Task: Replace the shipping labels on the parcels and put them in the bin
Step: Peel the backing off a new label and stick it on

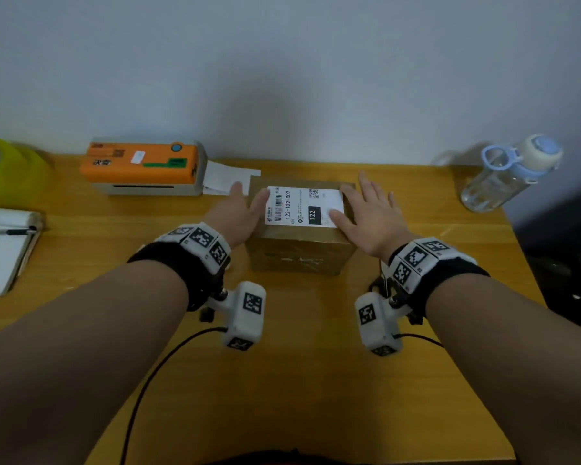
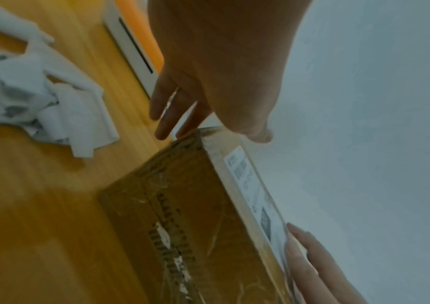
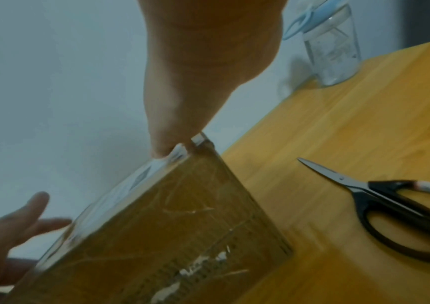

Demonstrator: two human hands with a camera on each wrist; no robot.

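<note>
Pale grey wall backs the yellow wooden counter, where a brown taped cardboard parcel sits at the middle with a white printed shipping label stuck on its top face. Both hands lie flat with fingers spread and straight: the left hand rests at the label's left edge, the right hand presses its thumb on the label's right end. At the far left sits an orange-and-white label printer, at the far right a clear water bottle with a pale blue cap, and black-handled scissors lie right of the parcel.
</note>
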